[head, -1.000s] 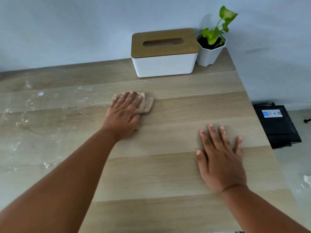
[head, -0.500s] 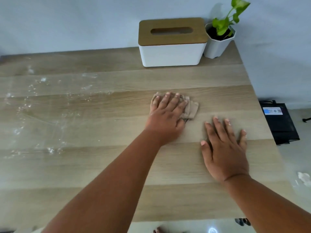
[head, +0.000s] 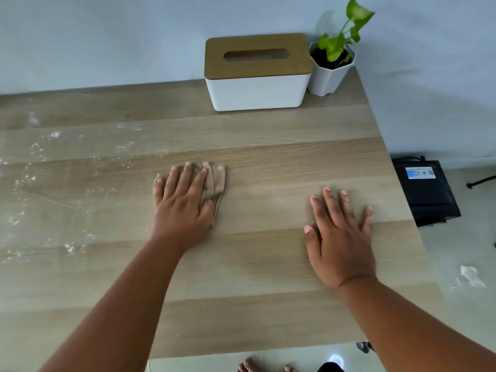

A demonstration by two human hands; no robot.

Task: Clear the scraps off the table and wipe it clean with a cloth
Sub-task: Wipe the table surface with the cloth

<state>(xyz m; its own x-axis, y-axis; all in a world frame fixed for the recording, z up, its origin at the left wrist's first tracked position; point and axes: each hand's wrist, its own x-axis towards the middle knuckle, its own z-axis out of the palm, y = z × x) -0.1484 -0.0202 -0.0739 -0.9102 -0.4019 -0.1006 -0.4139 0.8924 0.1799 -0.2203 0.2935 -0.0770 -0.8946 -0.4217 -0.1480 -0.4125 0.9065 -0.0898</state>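
Head view: cloth (head: 218, 181) pressed flat beneath left hand (head: 183, 202).

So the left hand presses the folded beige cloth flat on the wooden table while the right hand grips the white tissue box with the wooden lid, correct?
Not quite. In the head view the right hand lies flat on the wooden table, well clear of the white tissue box with the wooden lid. The left hand does press the folded beige cloth flat.

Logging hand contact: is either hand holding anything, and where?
The left hand presses flat on the cloth's top; the right hand rests on the bare table.
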